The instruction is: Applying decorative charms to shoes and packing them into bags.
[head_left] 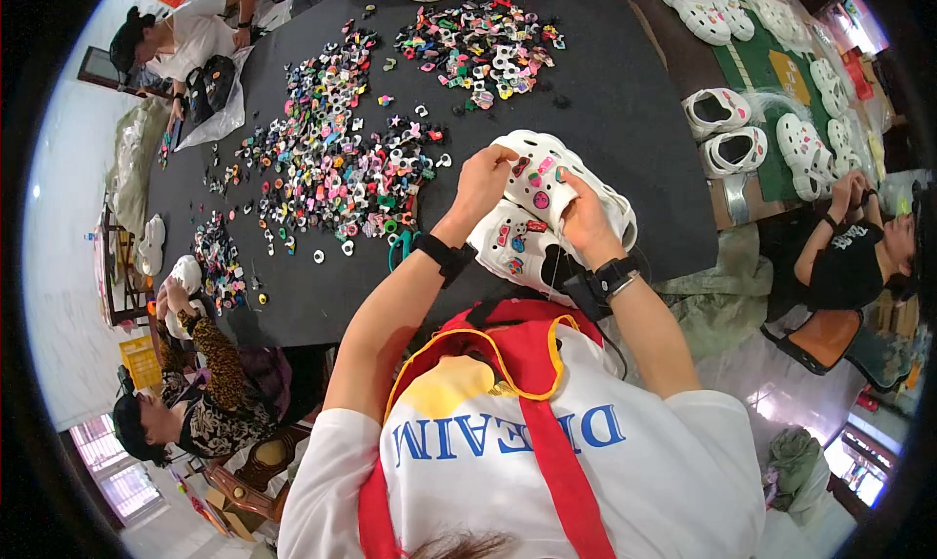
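In front of me on the black table lie white foam clogs with holes in their tops. My right hand is closed on one white clog, its thumb on the upper near the opening. At that clog's toe, my left hand has its fingertips pinched together beside a dark red charm. Whatever they pinch is hidden. Pink, green and other coloured charms sit in the holes. A second white clog, also carrying several charms, lies nearer to me, below my left hand.
Loose shoe charms form a large pile on the table at left, with another charm pile farther back. Green-handled scissors lie near my left forearm. More white clogs stand on the right. Co-workers sit left and right.
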A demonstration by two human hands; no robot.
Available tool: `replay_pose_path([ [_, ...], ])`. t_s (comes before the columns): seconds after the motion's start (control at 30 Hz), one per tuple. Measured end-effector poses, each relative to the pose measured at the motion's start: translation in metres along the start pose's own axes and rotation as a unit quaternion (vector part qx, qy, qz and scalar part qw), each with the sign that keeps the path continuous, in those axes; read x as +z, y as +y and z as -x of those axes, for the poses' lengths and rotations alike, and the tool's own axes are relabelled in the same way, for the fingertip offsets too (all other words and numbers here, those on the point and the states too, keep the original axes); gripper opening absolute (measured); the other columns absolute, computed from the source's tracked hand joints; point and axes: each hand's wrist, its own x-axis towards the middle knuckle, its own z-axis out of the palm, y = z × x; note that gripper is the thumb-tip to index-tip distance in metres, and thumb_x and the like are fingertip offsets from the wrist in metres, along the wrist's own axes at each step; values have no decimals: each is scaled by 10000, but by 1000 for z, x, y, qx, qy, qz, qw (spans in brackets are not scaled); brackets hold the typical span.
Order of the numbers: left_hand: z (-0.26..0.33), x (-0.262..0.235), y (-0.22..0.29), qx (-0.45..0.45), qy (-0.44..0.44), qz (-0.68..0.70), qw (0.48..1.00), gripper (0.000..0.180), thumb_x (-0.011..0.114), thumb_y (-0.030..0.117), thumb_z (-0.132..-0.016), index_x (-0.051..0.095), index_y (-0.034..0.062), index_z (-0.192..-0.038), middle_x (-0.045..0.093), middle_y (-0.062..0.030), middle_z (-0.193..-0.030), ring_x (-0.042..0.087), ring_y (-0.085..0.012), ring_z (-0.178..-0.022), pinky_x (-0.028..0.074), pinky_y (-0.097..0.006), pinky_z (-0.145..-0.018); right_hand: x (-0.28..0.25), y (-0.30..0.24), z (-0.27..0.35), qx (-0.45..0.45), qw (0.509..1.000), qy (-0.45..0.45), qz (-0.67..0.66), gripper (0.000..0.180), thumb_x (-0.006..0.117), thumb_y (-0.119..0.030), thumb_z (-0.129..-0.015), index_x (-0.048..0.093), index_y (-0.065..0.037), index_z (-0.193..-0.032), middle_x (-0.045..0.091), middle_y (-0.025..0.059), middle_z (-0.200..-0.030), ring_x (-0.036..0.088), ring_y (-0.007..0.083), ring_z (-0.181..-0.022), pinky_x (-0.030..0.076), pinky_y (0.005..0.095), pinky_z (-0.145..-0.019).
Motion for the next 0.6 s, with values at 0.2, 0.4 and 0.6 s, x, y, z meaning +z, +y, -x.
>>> replay_pose_path([
  [0.2,-4,17,17,78,-15,-119,990,229,472,96,-786,608,51,-966,565,-138,-861,550,-285,-819,437,-359,-723,1,6,5,-17,1000,11,22,398,382,-316,-902,434,-53,-1197,499,98,-1179,478,230,-1083,360,375,-946],
  [0.4,-20,33,24,155,-25,-205,966,268,499,142,-800,581,83,-1049,528,-124,-855,497,-283,-872,428,-378,-729,3,-2,1,-26,998,42,27,369,374,-337,-900,469,-90,-1157,530,58,-1126,501,190,-1038,382,348,-913],
  [0.6,-26,43,15,328,-65,-418,845,270,569,290,-722,623,116,-921,570,-102,-802,557,-266,-734,463,-385,-618,40,-12,46,-87,900,99,415,547,671,-150,-711,398,-3,-1162,534,135,-1033,519,188,-903,435,318,-735],
])
